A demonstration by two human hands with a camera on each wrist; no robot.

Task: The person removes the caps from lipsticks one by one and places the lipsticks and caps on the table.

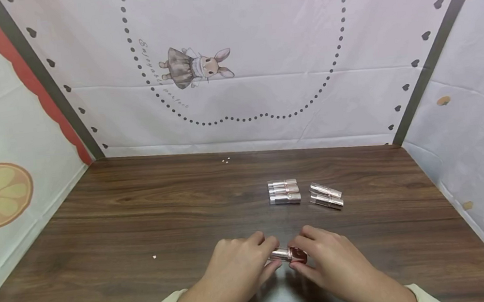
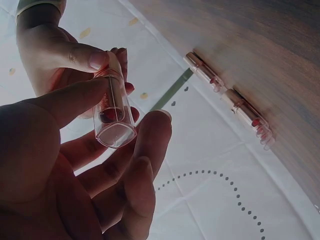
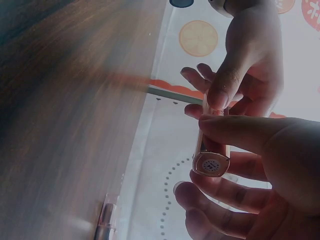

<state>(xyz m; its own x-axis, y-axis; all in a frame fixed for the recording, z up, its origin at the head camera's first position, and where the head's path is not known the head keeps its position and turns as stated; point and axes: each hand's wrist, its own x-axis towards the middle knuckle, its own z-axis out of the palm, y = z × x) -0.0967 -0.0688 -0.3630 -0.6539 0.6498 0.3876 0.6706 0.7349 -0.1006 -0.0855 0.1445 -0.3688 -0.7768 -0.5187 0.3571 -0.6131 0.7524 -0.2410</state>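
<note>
The held tube (image 1: pixel 288 254) is glossy metallic, its clear cap (image 2: pixel 116 134) perhaps plastic, the table (image 1: pixel 164 202) wood-grained.

The right hand (image 3: pixel 280 170) pinches a slender tube (image 3: pixel 212 158) near its squared end, which bears a round label (image 3: pixel 210 166); the left hand (image 3: pixel 252 65), above, grips the far part. Left: wood-grained surface (image 3: pixel 70 125), with another tube (image 3: pixel 106 220) at the lower edge. Behind: white cloth (image 3: pixel 150 165) printed with an orange slice (image 3: pixel 198 38).

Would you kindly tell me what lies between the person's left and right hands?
A lipstick tube spans the gap, the left hand holding one end and the right hand the other; the head view shows this.
</note>
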